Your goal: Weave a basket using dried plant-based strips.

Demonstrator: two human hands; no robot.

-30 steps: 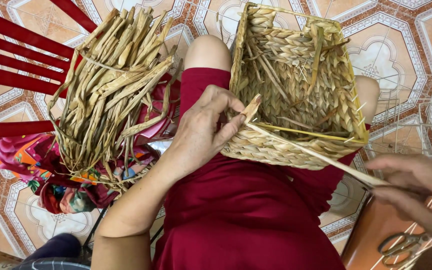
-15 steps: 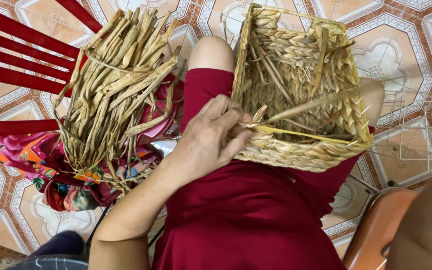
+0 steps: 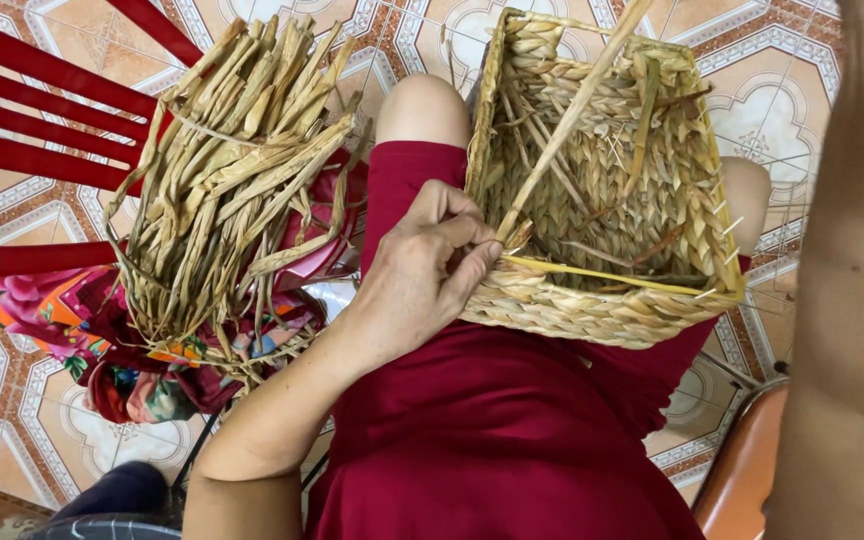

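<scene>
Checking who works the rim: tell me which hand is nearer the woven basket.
Left. The left hand touches the woven basket at its near rim, pinching a long straw strand there. The right hand is out of view; only its forearm shows, beside the basket's right side.

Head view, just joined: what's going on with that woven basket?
A person in a dark red garment has a rectangular woven straw basket resting on their lap. The left hand pinches the near rim where a long pale straw strand comes out and runs up across the basket. The right hand itself is not in view; only a blurred forearm shows at the right edge. A bundle of dried straw strips lies beside the left knee on floral cloth.
</scene>
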